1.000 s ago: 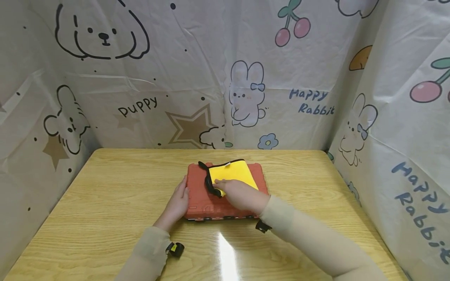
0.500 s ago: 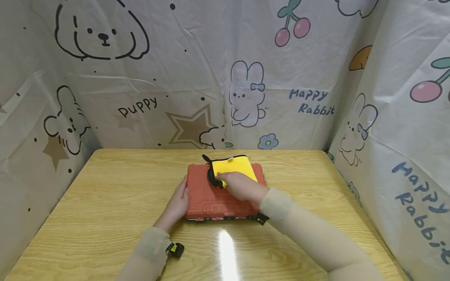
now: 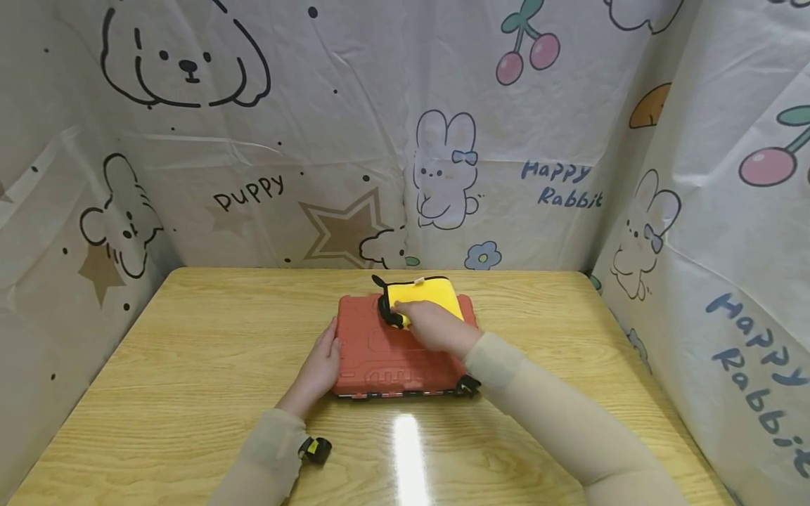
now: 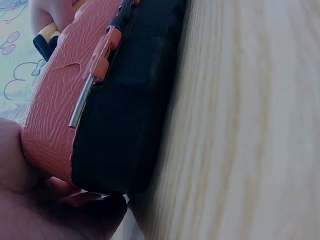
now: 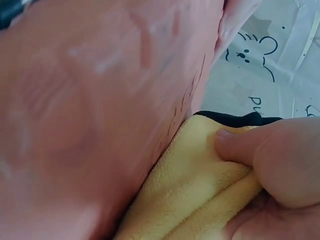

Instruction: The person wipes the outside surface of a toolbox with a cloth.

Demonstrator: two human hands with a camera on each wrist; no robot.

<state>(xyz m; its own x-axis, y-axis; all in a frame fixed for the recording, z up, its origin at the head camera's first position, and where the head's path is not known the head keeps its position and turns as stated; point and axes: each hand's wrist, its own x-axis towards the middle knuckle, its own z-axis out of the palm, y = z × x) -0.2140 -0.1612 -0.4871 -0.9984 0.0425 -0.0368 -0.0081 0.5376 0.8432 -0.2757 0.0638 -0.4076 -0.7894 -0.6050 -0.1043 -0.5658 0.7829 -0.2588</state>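
A red plastic case with a black lower half lies flat on the table, its lid down. Its left side is gripped by my left hand, with the thumb against the red lid and fingers by the black edge in the left wrist view. On the far part of the lid is a folded yellow cloth with black trim and a black loop. My right hand holds this cloth against the lid, thumb on top in the right wrist view; the other fingers are partly hidden in its folds.
The wooden table stretches out on both sides of the case. A white printed curtain hangs behind the table and along its sides. A metal hinge pin sticks out at the case's near edge.
My right hand has slid the yellow cloth away from me and slightly right, toward the lid's far edge. My left hand and the case have stayed in place.
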